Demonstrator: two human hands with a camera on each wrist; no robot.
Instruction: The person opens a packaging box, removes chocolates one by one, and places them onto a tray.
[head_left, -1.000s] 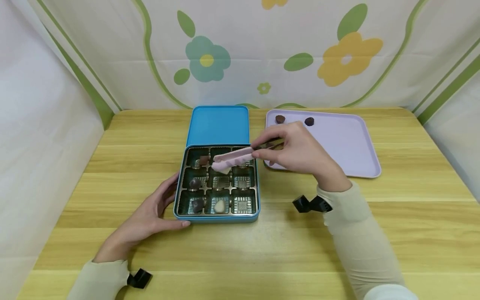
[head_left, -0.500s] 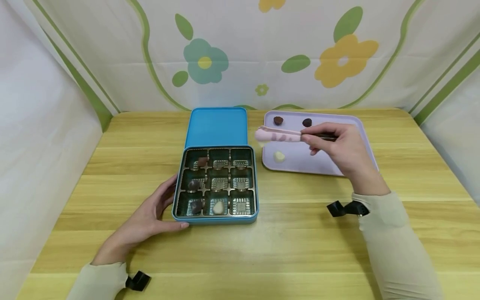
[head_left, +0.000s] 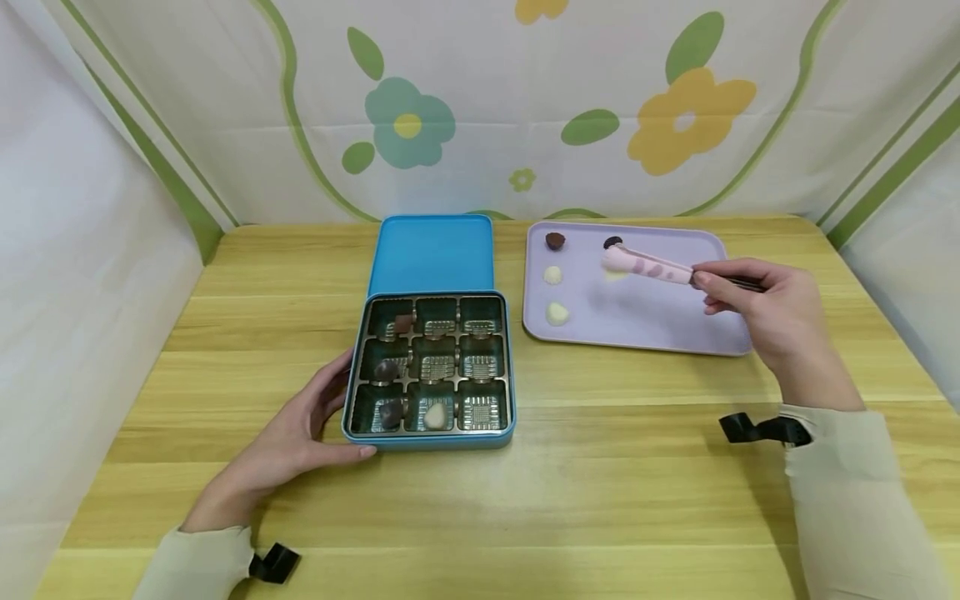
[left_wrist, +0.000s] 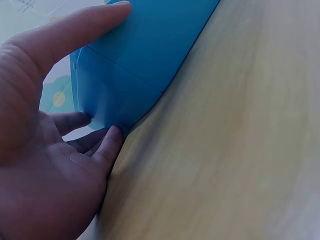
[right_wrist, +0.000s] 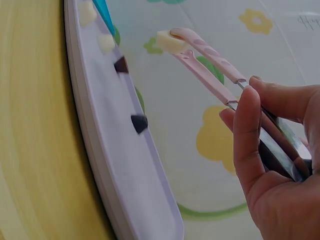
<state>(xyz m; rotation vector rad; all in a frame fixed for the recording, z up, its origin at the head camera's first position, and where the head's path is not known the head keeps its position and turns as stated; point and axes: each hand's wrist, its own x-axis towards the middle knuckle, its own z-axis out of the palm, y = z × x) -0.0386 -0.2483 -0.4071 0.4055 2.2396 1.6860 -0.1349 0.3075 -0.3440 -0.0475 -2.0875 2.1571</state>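
My right hand pinches metal tongs with pink, paw-shaped tips. Between these tips a pale cream chocolate is held above the lilac tray, clear of its surface in the right wrist view. My left hand grips the near left corner of a blue tin; its thumb lies on the front wall and its fingers on the left side. Inside the tin, a divided insert bears a brown chocolate, a dark round one, another dark one and a cream one.
On the tray are a brown chocolate, a dark one partly behind the tongs, and two cream ones, one farther back than the other. Behind the tin lies its blue lid. A flowered cloth hangs behind the wooden table.
My right hand has carried the tongs and the cream chocolate rightward from over the tin to over the tray. My left hand has stayed at the tin's corner.
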